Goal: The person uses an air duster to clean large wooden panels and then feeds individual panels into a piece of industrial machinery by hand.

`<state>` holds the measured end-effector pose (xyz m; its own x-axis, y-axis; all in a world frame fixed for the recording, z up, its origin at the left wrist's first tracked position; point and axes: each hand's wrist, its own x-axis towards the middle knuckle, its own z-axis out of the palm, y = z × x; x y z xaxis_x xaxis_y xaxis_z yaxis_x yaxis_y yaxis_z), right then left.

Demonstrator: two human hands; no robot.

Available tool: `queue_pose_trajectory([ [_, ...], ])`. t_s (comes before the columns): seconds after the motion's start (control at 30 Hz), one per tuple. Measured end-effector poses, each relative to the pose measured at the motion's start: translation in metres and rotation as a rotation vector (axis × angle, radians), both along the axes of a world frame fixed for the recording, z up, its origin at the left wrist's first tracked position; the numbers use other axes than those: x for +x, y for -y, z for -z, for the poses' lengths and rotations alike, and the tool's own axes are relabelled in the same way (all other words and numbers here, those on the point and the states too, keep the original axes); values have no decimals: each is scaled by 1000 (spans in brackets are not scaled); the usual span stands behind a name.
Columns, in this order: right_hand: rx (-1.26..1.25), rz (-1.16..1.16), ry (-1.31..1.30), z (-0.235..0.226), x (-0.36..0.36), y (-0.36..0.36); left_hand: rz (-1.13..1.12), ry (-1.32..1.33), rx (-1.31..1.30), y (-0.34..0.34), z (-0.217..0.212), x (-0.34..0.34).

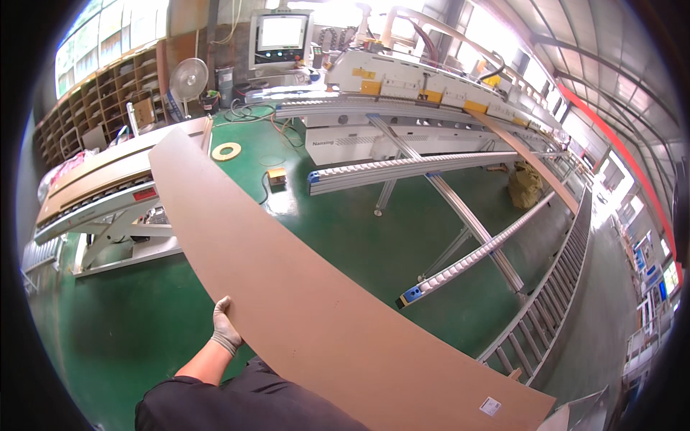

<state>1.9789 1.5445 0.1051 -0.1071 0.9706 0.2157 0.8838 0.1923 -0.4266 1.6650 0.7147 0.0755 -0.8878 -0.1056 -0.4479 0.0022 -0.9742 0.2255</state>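
Observation:
My left hand (226, 327), in a light glove with the fingertips dark or bare, is closed on the near edge of a long brown board (316, 287). Its thumb lies on the upper face, while the other fingers are hidden underneath. The board stretches from the upper left to the lower right across my front, and its outline looks curved in this wide view. A small white label (490, 406) is stuck near its right end. I do not see my right hand. A small tan shape (514, 374) shows at the far edge, too small to make out.
A lift table (108, 208) bearing boards stands at left. Ahead is a white machine (424, 82) with support rails (431, 161) and a control screen (281, 36). A roller conveyor (546, 309) runs along the right. A pedal box (276, 177) and a ring (226, 151) lie on the green floor.

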Motion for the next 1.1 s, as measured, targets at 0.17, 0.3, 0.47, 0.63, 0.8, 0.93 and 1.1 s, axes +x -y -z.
queue_pose_trajectory([
  [0.17,52,81,-102,7,7,2,104,-47,-110,-15,-8,-80],
  [0.3,-58,83,-225,-3,13,40,176,5,-165,-28,-7,-139],
  [0.47,-164,190,-243,-16,-21,111,264,2,-226,-33,-9,-224],
  [0.63,-207,260,-89,-30,-55,170,363,13,-242,-26,-21,-293],
  [0.8,-167,348,-96,-8,-61,181,471,23,-172,-36,-4,-364],
  [0.93,-234,312,-166,-23,-112,205,506,70,-180,-30,16,-395],
  [1.1,-285,394,420,16,-121,161,563,93,-106,-58,43,-434],
])
